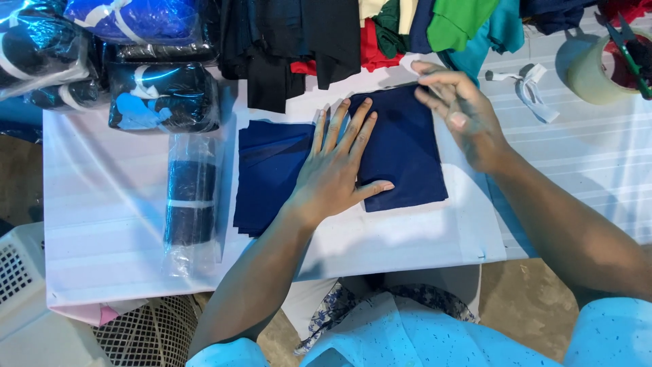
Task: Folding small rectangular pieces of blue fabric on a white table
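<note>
A navy blue cloth [407, 163] lies partly folded on the white table [109, 197]. My left hand [339, 163] presses flat on its middle, fingers spread and pointing away from me. My right hand [458, 112] is at the cloth's far right corner, fingertips pinching or touching the edge there. To the left, a flatter part of the same navy fabric [268, 173] spreads out from under my left hand.
A clear plastic bag with dark folded cloth [192, 204] lies left of the fabric. Packed dark bundles [159, 95] sit at the far left. Coloured garments [380, 30] hang along the far edge. A tape roll [598, 68] with scissors [628, 47] stands far right. White baskets [27, 272] are below left.
</note>
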